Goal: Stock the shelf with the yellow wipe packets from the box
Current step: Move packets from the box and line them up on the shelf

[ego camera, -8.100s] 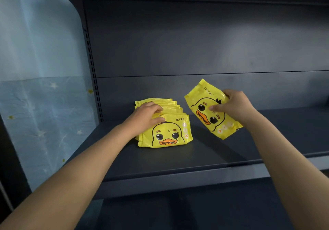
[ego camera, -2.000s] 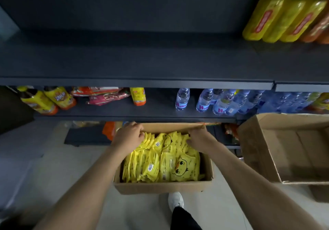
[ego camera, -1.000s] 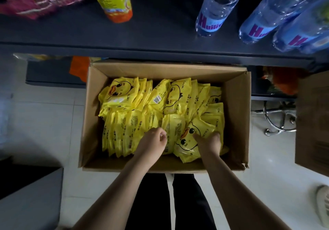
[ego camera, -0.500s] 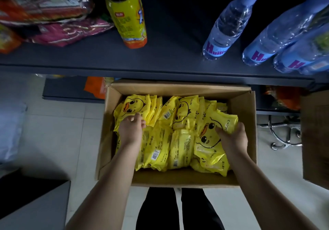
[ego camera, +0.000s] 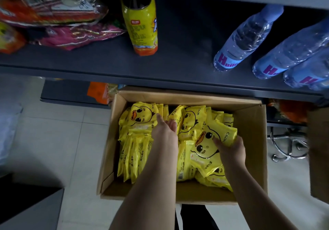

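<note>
An open cardboard box (ego camera: 194, 94) on the floor holds several yellow wipe packets with a duck face, most standing on edge. My right hand (ego camera: 231, 151) grips one yellow wipe packet (ego camera: 206, 149) at the right side of the box, thumb on its printed front, and tilts it up above the others. My left hand (ego camera: 165, 132) reaches into the box's upper left, fingers stretched out. Its thumb lies on a face-up packet (ego camera: 140, 117) and its fingertips dip between the rows. The shelf (ego camera: 106, 64) above the box is dark grey.
On the shelf stand a yellow bottle (ego camera: 142, 25), water bottles (ego camera: 243, 39) at the right and snack bags (ego camera: 53, 16) at the left. A second cardboard box (ego camera: 318, 151) fills the right edge, beside a chrome stand (ego camera: 288, 144). Pale floor tiles lie to the left.
My left hand has slid right from the upper-left packet toward the gap between the rows. My right hand keeps its hold on the duck-face packet, which sits a little lower and flatter.
</note>
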Demonstrator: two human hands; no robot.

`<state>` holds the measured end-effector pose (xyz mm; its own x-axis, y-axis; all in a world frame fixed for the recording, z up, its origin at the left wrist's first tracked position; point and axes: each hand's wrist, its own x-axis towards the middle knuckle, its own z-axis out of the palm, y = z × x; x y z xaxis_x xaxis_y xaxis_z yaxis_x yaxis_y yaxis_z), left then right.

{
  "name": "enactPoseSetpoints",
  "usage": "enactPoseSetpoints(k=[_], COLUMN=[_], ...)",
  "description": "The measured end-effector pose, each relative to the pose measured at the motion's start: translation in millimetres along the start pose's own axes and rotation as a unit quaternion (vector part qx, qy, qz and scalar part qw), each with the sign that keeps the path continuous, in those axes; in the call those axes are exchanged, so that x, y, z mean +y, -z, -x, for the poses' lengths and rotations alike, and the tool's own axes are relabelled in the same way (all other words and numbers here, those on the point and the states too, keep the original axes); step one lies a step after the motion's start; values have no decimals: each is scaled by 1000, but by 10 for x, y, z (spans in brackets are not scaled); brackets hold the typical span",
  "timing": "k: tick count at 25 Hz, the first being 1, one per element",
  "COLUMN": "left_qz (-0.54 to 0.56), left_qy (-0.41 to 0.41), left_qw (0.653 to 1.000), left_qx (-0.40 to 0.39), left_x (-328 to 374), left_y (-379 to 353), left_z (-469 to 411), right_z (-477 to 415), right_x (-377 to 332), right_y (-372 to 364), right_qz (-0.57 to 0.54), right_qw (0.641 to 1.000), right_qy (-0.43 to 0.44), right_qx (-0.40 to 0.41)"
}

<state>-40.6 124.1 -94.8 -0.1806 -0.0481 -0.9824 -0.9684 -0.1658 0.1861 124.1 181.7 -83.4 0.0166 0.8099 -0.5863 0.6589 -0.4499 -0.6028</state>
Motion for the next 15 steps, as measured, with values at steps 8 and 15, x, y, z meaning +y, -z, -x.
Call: enactPoseSetpoints(k=[8,15], left_qz=[-58,-8], left_qy=[-74,-107], left_qw=[991,992], left_qx=[-92,65], left_x=[-136,-58], left_y=[291,398], left_z=[-778,-337], right_z=[-115,-78], right_x=[19,13], right_y=[-145,-116], right_qz=[66,103], right_qw=[997,993], right_qy=[6,21], right_qx=[-28,-45])
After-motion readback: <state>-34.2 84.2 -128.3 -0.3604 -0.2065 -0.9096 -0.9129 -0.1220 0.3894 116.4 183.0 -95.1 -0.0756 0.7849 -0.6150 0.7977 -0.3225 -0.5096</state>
